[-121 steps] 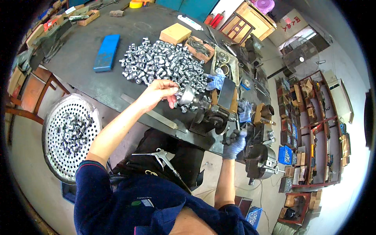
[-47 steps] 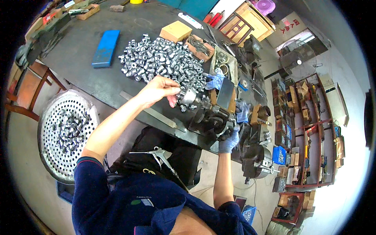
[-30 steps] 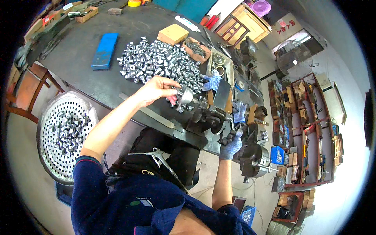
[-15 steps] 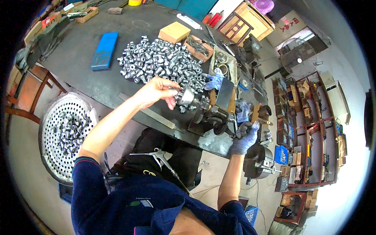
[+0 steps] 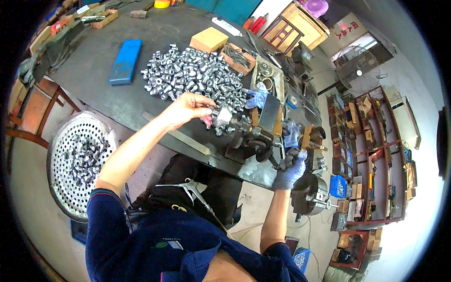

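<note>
My bare left hand (image 5: 191, 109) is closed at the face of a round silver chuck (image 5: 222, 116), its fingertips around a small metal fitting that they mostly hide. The chuck sits on a dark bench-mounted spindle device (image 5: 257, 141) at the table's front edge. My right hand (image 5: 290, 173), in a blue-grey glove with dark fingers, is closed around a dark handle at the device's right end; the fingers cover most of it. Just beyond the left hand spreads a large heap of shiny metal fittings (image 5: 188, 73). A dark flat phone-like panel (image 5: 268, 112) leans above the device.
A perforated round metal tray (image 5: 58, 155) with more fittings stands at the left. An air blow gun (image 5: 191, 188) lies across my lap. On the table are a blue case (image 5: 126, 61), a yellow block (image 5: 209, 38) and a spare glove (image 5: 256, 96). Shelves (image 5: 371, 160) line the right.
My right hand has shifted slightly to the left with the handle. My left hand stays at the chuck, its fingertips barely moved.
</note>
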### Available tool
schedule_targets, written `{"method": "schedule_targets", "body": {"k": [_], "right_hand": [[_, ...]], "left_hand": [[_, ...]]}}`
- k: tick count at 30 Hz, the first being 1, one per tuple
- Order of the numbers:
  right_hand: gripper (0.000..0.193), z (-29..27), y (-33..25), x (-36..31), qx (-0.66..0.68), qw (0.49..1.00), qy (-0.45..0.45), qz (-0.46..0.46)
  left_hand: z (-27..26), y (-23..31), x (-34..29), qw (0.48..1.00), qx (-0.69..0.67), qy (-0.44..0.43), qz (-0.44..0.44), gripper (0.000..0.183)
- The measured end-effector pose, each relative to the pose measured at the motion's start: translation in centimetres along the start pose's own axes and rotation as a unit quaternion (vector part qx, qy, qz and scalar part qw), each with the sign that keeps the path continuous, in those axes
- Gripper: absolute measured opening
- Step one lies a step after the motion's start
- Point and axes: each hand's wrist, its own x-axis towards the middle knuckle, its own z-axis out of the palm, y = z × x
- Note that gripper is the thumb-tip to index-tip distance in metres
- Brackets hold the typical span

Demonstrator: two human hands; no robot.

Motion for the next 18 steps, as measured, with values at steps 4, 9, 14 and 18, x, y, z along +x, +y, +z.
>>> {"method": "schedule_targets", "body": {"k": [4,9,14,18], "right_hand": [[0.038,0.5,0.0,3.0,0.006,1.0,-0.006,-0.009],[0.038,2.6,1.4,7.5,0.018,0.998,0.051,0.014],[0.028,-0.8,7.8,12.6,-0.065,0.993,0.045,-0.087],[0.028,-2.4,11.4,10.6,-0.161,0.968,0.055,-0.185]], "left_hand": [[0.0,0.5,-0.1,0.999,0.052,0.003,0.005,0.026],[0.4,0.3,-0.4,0.989,0.135,0.017,0.051,0.029],[0.8,-0.2,0.0,0.984,0.161,0.015,0.072,0.03],[0.6,-0.5,0.2,0.985,0.153,0.017,0.08,0.032]]}}
